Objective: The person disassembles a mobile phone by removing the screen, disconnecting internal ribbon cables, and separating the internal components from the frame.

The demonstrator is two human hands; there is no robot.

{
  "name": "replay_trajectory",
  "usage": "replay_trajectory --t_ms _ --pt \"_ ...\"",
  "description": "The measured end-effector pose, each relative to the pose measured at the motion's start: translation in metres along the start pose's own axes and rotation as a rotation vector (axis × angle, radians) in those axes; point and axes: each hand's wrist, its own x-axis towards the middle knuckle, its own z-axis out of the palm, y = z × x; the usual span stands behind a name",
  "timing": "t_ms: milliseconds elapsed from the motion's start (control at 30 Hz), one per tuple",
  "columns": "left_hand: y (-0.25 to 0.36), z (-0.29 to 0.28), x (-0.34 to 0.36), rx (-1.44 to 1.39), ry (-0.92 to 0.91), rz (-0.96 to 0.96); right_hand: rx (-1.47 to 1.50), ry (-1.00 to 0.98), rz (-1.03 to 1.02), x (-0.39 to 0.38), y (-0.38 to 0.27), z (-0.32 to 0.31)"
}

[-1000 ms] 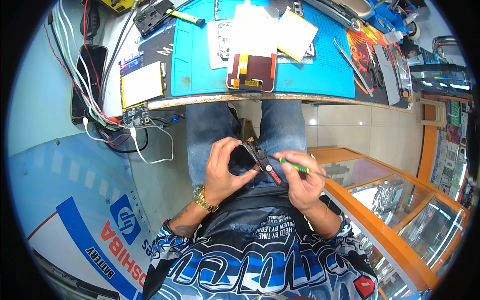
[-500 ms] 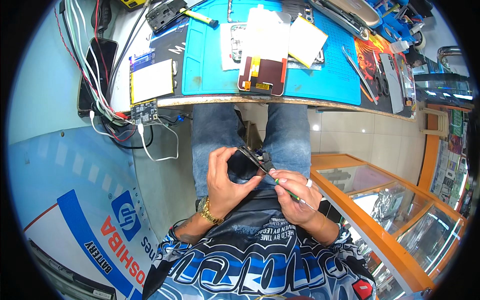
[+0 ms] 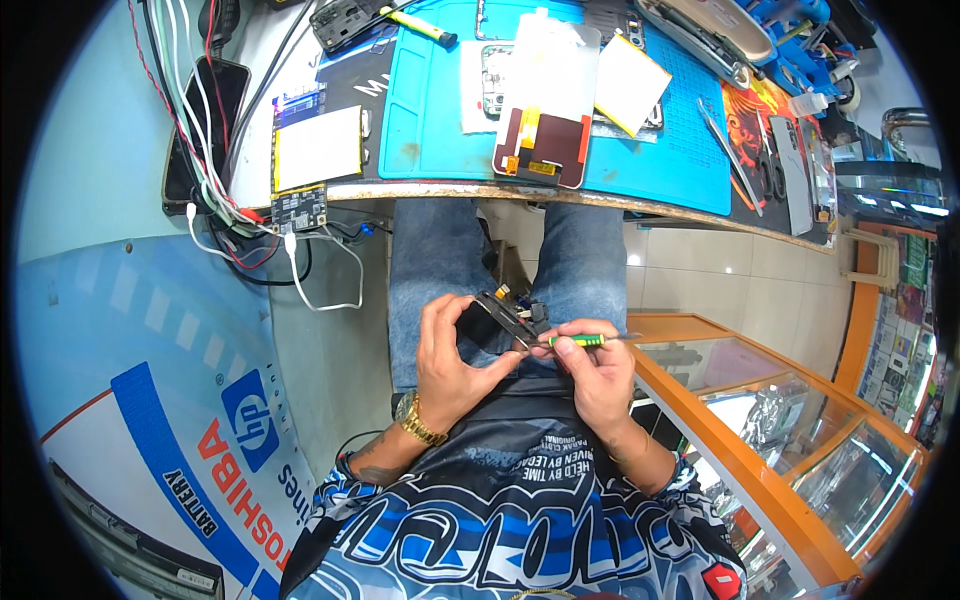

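Observation:
My left hand (image 3: 447, 352) grips a dark phone body (image 3: 508, 322) between thumb and fingers, above my lap. The phone is tilted nearly edge-on, and a yellowish flex cable (image 3: 502, 291) and a small black part (image 3: 540, 314) stick out from its far side. In my right hand (image 3: 597, 378) is a slim pry tool (image 3: 580, 341) with a green and yellow handle, pinched between thumb and fingers. It lies almost level, its thin tip pointing left to the phone's lower edge. Fingers hide the exact contact.
Beyond my knees is the workbench with a blue mat (image 3: 440, 135), a phone screen panel (image 3: 548, 100) and a white battery (image 3: 633, 85). Another battery (image 3: 318, 150) sits by a small circuit board (image 3: 300, 208) and cables on the left. Tweezers (image 3: 728, 145) lie right; a glass display case (image 3: 760, 400) stands beside me.
The pry tool has swung from slanting down-right to nearly level as my right hand turned and rose slightly. My left hand still holds the phone in about the same place.

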Motion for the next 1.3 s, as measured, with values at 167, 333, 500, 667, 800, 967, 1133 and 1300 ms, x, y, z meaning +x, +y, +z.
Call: replay_trajectory --t_ms 167,333,500,667,800,967,1133,1300 --pt "0.001 0.001 0.002 0.013 0.029 -0.015 -0.003 -0.017 -0.007 -0.001 0.019 -0.002" --pt "0.007 0.004 0.006 0.065 0.008 0.075 -0.267 0.006 -0.266 0.005 -0.003 -0.009" --pt "0.012 0.003 0.006 0.067 -0.027 0.127 -0.700 -0.220 -0.218 0.034 -0.032 -0.001" --pt "0.013 -0.002 0.005 0.083 -0.042 0.154 -0.716 -0.210 -0.212 0.038 -0.023 0.008" --pt "0.009 -0.002 0.001 0.040 -0.033 0.156 -0.775 -0.171 -0.245 0.036 -0.020 0.011" --pt "0.000 -0.005 -0.007 -0.014 -0.053 0.197 -0.821 -0.095 -0.235 0.037 -0.024 0.010" --pt "-0.019 -0.018 -0.026 -0.133 -0.060 0.230 -0.843 -0.060 -0.253 0.043 -0.022 0.000" --pt "-0.043 -0.033 -0.060 -0.347 -0.046 0.125 -0.820 0.000 -0.178 0.051 -0.004 -0.024"
